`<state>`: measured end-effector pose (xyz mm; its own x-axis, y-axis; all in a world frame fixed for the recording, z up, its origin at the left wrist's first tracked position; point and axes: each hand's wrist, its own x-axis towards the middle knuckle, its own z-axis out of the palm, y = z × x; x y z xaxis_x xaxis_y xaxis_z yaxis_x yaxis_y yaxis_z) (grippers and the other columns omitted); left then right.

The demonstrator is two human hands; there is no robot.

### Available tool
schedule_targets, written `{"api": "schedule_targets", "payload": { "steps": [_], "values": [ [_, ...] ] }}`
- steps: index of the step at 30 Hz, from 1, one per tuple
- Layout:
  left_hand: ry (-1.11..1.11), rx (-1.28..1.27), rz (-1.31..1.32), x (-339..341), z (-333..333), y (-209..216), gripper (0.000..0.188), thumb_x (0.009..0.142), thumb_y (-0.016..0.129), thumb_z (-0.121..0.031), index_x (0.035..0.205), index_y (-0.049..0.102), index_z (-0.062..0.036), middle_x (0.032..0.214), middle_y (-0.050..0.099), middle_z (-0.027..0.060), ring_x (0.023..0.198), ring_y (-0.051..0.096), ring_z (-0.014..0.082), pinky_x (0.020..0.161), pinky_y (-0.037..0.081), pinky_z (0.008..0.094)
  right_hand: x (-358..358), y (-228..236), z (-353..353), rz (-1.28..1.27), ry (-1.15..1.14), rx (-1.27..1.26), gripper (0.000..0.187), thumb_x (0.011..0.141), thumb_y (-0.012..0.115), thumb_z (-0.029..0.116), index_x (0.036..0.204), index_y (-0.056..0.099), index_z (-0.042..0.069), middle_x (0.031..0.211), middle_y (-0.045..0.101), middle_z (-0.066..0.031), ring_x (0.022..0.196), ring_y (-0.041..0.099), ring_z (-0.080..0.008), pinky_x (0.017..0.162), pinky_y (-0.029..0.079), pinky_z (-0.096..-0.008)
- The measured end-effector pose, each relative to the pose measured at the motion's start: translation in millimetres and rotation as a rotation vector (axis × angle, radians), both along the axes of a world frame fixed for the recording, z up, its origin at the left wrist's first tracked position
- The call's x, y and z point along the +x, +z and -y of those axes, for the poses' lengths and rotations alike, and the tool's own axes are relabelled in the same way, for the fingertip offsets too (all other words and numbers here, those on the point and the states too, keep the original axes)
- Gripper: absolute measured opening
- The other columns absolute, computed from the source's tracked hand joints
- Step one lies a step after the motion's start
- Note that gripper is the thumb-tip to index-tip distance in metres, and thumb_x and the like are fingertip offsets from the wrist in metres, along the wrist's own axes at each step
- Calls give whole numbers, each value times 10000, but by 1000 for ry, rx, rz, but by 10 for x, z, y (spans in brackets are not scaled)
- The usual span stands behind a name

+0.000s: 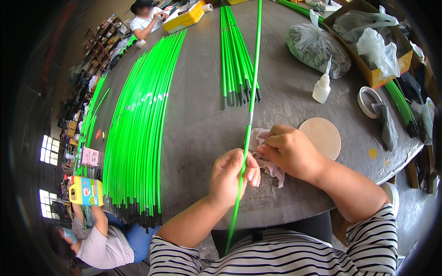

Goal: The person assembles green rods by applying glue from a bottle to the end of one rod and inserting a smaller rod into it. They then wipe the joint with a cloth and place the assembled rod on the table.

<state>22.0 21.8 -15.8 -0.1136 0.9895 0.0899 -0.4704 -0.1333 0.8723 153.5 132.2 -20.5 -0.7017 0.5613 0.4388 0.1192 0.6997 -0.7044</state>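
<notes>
A long thin green rod (252, 83) runs from my lap up across the grey table (198, 129), with a short metal sleeve on it near mid-table. My left hand (230, 177) is closed around the rod just in front of my chest. My right hand (287, 149) presses a crumpled pale cloth (269, 165) against the rod a little above the left hand. A round wooden disc (324, 135) lies beside the right hand.
A wide row of green rods (138, 129) lies at the left, a smaller bundle (235, 60) at centre. A glue bottle (322, 85), tape roll (367, 100), bag of small parts (315, 46) and cardboard box (375, 41) stand at right. Two other people sit at the table.
</notes>
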Motion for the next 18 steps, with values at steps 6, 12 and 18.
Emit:
{"api": "schedule_targets", "payload": {
  "steps": [6,12,18],
  "values": [
    [-19,-34,34,-27,24,17,332,929,328,-263,730,463,-35,581,404,30,476,433,147,450,380,280,61,207,22,-17,-136,-49,69,680,648,79,682,610,22,613,519,-91,518,517,-240,484,421,-327],
    [-61,-109,50,-13,81,19,326,919,366,-278,743,481,-29,519,416,30,385,418,140,388,379,282,-23,127,186,-281,249,-464,165,774,627,137,707,609,-12,569,550,-64,483,499,-114,444,397,-277],
    [-157,-207,-56,129,174,131,384,924,350,-325,746,504,-22,487,421,29,353,395,112,384,386,265,48,217,159,-331,306,-838,130,800,606,108,800,642,-17,638,588,-1,550,483,-38,481,396,-200]
  ]
}}
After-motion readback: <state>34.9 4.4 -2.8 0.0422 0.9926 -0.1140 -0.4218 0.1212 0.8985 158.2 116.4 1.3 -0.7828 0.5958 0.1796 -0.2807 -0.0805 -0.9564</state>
